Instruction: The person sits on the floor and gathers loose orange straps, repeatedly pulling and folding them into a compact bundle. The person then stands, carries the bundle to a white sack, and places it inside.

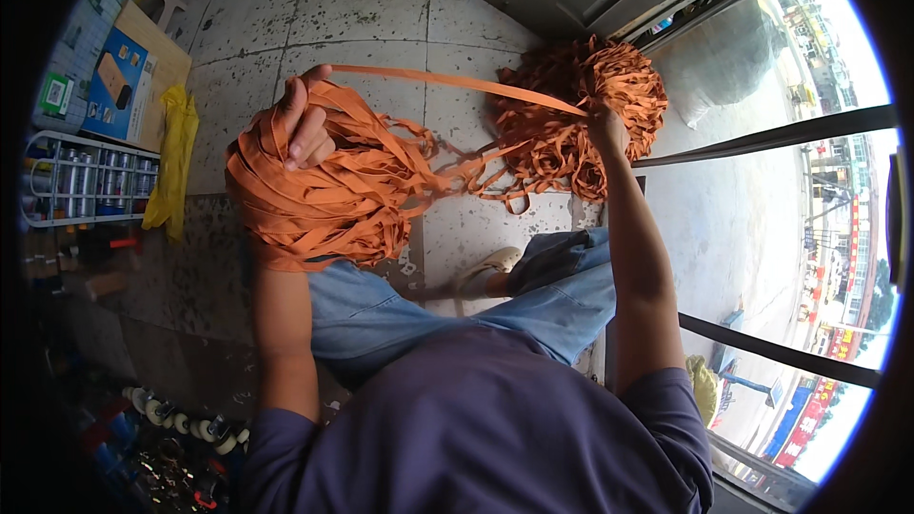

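Note:
A thick bundle of flat orange strap [333,195] hangs in many loops over my left hand [307,133] and forearm. The fingers of that hand are curled, with strap running across them. From its raised fingertips a single length of strap [447,80] stretches rightward to my right hand [609,130], which is closed on it. Just beyond my right hand, a large tangled heap of the same strap [633,90] lies on the floor. Loose strands link bundle and heap. My right fingers are partly hidden by the hand itself.
Pale, stained floor tiles [357,5] lie ahead. To the left stand a wire rack [90,181] of small containers, a yellow plastic bag [173,157] and a blue printed box [116,86]. Caster wheels [181,422] sit lower left. A glass door with a dark frame [771,138] bounds the right.

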A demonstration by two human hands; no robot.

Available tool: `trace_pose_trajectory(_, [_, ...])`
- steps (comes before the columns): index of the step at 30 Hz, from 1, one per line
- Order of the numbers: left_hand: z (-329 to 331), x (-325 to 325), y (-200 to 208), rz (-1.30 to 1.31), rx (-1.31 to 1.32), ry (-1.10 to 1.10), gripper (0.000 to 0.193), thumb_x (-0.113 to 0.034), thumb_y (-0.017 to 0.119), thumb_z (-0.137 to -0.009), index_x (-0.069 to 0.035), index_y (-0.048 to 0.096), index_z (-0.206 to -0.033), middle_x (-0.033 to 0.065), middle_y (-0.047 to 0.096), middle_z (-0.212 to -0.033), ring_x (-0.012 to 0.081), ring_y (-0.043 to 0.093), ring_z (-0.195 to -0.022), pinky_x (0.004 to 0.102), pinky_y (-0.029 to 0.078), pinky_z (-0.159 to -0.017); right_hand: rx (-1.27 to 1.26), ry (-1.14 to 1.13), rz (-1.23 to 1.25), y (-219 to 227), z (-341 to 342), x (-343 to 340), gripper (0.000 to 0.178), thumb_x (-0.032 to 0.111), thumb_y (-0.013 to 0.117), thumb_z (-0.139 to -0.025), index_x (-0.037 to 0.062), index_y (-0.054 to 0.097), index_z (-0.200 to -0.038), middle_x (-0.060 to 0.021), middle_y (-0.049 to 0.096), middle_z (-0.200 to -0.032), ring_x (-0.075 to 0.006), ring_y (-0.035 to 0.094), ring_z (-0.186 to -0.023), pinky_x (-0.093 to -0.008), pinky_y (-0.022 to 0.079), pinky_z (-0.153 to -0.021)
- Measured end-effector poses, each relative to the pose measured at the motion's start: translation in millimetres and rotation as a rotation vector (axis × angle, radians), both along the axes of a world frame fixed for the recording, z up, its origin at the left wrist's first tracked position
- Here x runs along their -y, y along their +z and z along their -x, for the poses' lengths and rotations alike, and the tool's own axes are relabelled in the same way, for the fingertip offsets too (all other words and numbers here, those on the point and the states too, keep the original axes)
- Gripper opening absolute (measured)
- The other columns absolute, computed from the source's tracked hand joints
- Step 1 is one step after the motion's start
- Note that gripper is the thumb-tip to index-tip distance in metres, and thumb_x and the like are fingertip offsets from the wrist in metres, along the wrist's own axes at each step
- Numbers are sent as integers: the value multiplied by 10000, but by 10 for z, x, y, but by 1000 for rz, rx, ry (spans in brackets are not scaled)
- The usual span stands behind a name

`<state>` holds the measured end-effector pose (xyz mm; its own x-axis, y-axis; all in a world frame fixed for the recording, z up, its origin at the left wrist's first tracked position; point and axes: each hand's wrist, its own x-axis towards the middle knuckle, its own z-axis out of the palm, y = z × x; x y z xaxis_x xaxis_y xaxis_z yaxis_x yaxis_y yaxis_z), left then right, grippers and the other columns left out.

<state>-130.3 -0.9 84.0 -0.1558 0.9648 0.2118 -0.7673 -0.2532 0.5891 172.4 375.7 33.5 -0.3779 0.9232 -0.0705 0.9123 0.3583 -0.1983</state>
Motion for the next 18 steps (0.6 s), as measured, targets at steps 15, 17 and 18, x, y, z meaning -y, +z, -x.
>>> trace_pose_trajectory(15, [-71,-146,-145,233,32,-38,454,-372,178,-1007,-71,512,-1074,-33,450,-515,91,359,-339,226,291,-407,-882,402,314,1220,-419,867,197,137,502,-905,-9,620,-960,-79,649,-771,-124,626,-718,-260,485,-654])
trace_pose_trajectory(17, [16,-237,-252,81,62,-154,465,-386,183,-1005,-69,523,-1021,-30,454,-515,95,363,-341,228,295,-406,-329,769,-102,794,-569,709,219,181,508,-913,0,630,-932,-129,654,-787,-103,638,-799,-287,482,-674])
trace_pose_trajectory(18, [49,-256,-299,5,78,-199,473,-393,186,-1004,-68,529,-994,-28,456,-516,97,366,-342,230,297,-405,-141,490,258,786,-597,645,195,155,510,-907,4,632,-925,-87,645,-807,-105,611,-784,-304,464,-680])
